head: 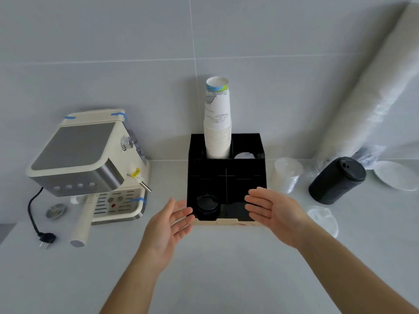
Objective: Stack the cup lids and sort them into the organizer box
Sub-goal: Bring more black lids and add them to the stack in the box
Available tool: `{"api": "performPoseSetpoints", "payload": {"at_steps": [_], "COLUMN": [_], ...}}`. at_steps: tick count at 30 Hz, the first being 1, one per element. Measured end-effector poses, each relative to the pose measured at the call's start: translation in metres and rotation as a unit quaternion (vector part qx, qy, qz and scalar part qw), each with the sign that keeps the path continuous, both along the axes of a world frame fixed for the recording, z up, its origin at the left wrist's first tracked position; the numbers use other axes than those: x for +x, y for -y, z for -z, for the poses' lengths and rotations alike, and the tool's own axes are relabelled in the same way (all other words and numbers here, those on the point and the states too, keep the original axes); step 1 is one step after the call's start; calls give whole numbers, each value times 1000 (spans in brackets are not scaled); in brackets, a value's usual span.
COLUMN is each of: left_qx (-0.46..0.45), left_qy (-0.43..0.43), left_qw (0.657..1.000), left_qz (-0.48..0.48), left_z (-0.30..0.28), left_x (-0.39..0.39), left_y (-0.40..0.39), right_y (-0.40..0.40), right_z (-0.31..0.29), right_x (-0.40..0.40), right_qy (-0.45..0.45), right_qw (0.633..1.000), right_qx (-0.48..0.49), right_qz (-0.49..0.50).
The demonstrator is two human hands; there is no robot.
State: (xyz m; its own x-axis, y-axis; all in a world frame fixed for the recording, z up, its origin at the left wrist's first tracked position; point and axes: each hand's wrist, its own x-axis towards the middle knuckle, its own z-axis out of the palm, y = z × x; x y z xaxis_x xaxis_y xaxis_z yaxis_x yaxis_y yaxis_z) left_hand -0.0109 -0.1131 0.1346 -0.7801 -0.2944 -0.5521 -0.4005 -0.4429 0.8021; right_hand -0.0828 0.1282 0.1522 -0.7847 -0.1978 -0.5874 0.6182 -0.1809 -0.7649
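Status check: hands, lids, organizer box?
Left hand and right hand open, empty, flanking organizer box front. Black lids in front-left slot; black lid stack and clear lid stack on counter, right. Nothing blocking.

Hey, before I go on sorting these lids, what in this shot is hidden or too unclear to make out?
All in the head view:
- Organizer box: its dark interior hides the middle compartments' contents.
- White lids in the back right compartment: the box's wall hides their count.
- Right hand: it covers the box's front right corner.
- Black lid stack: lids too fine to count.
- Clear lid on the counter: its outline is faint.
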Motion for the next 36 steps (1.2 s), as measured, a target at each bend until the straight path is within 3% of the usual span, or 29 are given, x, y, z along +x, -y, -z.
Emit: {"api": "performPoseSetpoints", "payload": {"at_steps": [20, 36], "left_qx": [-4, -72], "left_qy": [-7, 16], "left_qw": [997, 987], "left_qz": [73, 141], "left_z": [-14, -15], "left_x": [-45, -117], "left_y": [-177, -286], "right_y": [-230, -325], "right_z": [5, 39], "right_x": [-5, -102], "right_qy": [-6, -43], "right_qw": [988, 989], "right_qx": [-10, 55], "right_qz": [153, 131]}}
